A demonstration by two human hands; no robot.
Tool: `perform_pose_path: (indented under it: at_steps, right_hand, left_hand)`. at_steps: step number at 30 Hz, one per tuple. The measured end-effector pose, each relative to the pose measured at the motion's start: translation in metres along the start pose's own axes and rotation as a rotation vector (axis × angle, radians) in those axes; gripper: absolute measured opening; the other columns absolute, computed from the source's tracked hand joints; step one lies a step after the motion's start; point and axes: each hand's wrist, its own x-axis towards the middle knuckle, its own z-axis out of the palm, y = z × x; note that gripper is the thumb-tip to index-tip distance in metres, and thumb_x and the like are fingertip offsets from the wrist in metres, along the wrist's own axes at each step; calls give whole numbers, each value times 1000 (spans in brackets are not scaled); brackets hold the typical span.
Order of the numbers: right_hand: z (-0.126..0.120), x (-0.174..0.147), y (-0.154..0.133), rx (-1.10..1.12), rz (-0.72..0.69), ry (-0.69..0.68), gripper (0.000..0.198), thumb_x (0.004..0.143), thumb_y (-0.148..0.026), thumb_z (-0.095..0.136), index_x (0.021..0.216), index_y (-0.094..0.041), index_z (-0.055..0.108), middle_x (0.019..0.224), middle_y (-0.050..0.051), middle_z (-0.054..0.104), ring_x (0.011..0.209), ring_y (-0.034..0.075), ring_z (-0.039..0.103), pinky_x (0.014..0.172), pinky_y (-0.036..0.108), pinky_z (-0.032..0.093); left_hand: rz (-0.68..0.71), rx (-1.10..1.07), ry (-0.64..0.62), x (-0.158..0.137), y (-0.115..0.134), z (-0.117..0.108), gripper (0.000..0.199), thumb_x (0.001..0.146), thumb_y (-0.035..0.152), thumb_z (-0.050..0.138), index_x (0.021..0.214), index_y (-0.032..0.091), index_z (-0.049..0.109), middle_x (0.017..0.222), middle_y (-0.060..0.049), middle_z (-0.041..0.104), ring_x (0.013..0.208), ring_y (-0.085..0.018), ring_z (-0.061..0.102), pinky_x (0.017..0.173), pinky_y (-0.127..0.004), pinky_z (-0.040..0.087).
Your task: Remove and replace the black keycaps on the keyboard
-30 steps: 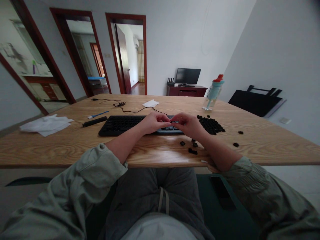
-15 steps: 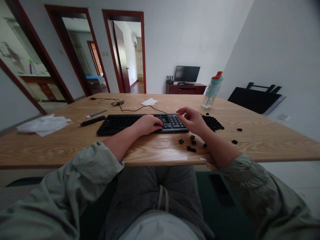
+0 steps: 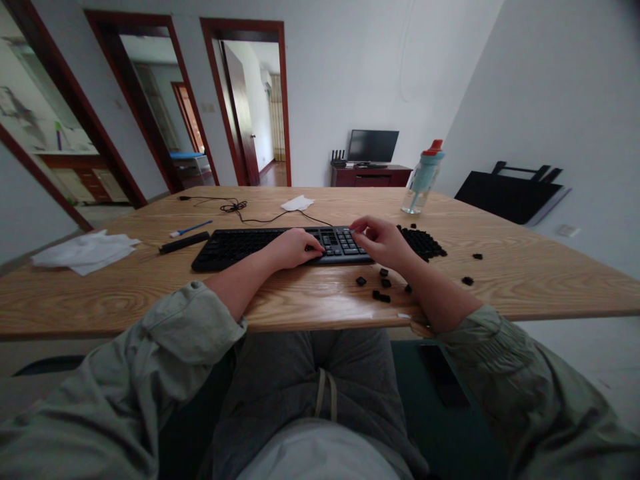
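A black keyboard [image 3: 240, 247] lies across the middle of the wooden table, with some dark gaps among its keys. My left hand [image 3: 296, 248] rests over its lower middle part, thumb and fingertips drawn together; anything between them is too small to make out. Above the number pad at the right end, my right hand [image 3: 380, 241] has its thumb and index finger closed in a pinch, and I cannot see what is in them. A dense group of black keycaps [image 3: 425, 244] sits just beyond my right wrist. Several loose keycaps [image 3: 385, 283] lie in front of the keyboard.
White tissues [image 3: 85, 252] lie at the left, near a blue brush [image 3: 193, 229] and a black stick-like object [image 3: 184, 243]. Behind the keyboard are its coiled cable [image 3: 234, 207] and a tissue [image 3: 298, 203]. A water bottle [image 3: 423, 179] stands back right.
My right hand's fingertips have come lower and closer together over the number pad. My left thumb and fingers have closed slightly more. The view has shifted a little.
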Motion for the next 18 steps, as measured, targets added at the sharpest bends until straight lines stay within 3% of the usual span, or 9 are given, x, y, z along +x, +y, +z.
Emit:
perform_pose_path:
  at_steps: [5, 12, 18]
  right_hand:
    - [1, 0, 2, -10, -15, -7, 20, 81, -31, 60, 92, -17, 68, 74, 1, 64, 54, 11, 43, 52, 26, 33]
    - [1, -1, 3, -33, -54, -20, 21, 82, -30, 59, 92, -15, 70, 71, 1, 63, 56, 11, 46, 54, 26, 35]
    - [3, -1, 6, -14, -14, -29, 24, 81, -33, 60, 92, -14, 70, 72, 2, 64, 56, 12, 47, 54, 26, 36]
  left_hand:
    - [61, 32, -4, 2, -3, 2, 21, 90, 25, 63, 103, 23, 80, 100, -3, 79, 94, -20, 71, 89, -30, 52]
    - [271, 170, -29, -3, 5, -4, 22, 90, 19, 57, 98, 20, 78, 104, -4, 79, 93, -18, 72, 90, -32, 48]
    - [273, 255, 19, -7, 9, 1, 24, 91, 21, 55, 94, 19, 78, 99, -4, 79, 85, -19, 69, 86, -34, 49]
